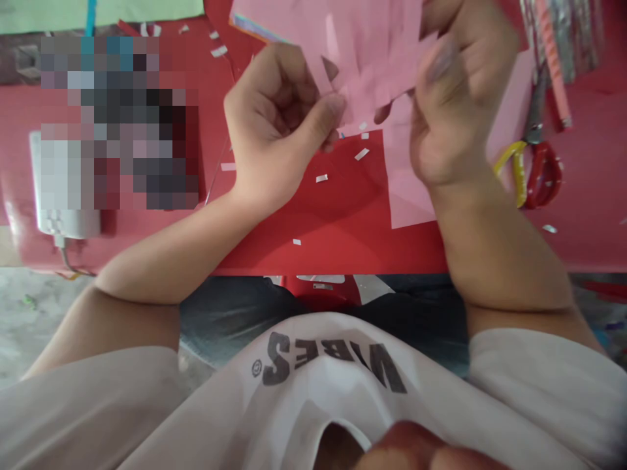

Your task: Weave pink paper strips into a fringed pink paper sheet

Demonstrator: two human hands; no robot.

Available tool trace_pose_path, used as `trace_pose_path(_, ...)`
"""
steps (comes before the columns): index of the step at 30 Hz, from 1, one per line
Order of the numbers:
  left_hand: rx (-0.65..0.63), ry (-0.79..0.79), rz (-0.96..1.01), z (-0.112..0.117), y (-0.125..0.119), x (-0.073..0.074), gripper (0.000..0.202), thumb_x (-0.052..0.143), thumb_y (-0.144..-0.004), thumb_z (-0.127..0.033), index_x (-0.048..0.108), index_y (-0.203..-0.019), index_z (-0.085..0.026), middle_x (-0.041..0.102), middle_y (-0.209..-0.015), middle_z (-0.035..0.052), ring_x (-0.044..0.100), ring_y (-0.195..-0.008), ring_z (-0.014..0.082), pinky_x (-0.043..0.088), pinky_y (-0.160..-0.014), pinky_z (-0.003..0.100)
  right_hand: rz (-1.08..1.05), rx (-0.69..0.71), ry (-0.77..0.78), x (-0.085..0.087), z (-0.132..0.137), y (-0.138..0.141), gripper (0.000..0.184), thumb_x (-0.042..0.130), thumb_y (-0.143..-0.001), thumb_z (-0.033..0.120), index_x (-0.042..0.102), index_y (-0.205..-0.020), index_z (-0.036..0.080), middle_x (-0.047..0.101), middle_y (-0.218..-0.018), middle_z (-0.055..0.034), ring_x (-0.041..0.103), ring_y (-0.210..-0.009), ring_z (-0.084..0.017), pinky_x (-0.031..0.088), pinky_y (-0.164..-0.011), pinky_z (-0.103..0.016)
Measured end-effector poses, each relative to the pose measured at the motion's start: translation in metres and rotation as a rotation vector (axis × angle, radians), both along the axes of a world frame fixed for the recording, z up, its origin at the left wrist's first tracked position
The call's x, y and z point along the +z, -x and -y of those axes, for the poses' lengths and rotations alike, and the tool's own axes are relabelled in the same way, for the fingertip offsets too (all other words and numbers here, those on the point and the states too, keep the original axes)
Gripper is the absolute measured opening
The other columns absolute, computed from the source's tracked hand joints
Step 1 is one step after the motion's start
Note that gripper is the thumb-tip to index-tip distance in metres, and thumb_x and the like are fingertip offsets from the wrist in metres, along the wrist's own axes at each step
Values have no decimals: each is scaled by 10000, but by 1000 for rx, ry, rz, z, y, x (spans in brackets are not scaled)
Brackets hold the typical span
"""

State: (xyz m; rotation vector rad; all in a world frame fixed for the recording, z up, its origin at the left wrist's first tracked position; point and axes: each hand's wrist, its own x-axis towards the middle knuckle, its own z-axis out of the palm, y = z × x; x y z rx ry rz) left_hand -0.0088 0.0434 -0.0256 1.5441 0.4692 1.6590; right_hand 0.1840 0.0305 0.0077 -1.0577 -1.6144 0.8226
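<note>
Pink paper [372,39], top beyond view

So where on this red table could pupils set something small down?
Probably roomiest: the red table's near strip between the left forearm and pink sheet, bearing a few scraps; also right of the right forearm, below the scissors. Crowded: upper right, scissors and silver fringe; left, a white device.

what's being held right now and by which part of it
A pink paper with cut strips: the left hand pinches it at the lower left, the right hand at its right edge.
</note>
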Motion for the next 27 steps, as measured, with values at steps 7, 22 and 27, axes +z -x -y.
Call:
trace_pose_path(7,24,354,46,27,-6,11,90,777,-948,-268,706,-967,-215,746,-850,2,707,-668,109,626,-595,263,-205,-8,4,-23,12,33,341,734,-871,598,589,-787,301,582,-715,16,594,-630,-195,483,-548,-367)
trace_pose_path(22,-77,344,-53,21,2,6,256,786,-913,-491,764,-898,-237,784,-821,56,729,-621,181,575,-502,315,-192,91,9,-5,6,18,245,720,-876,498,603,-777,308,667,-710,17,622,-580,-210,491,-500,-392)
trace_pose_path(27,-93,298,-20,22,-1,7,231,786,-916,-476,778,-919,-245,785,-814,36,746,-622,173,590,-501,286,-224,118,-19,-3,4,17,292,752,-861,514,584,-763,297,661,-700,25,609,-550,-193,463,-474,-384)
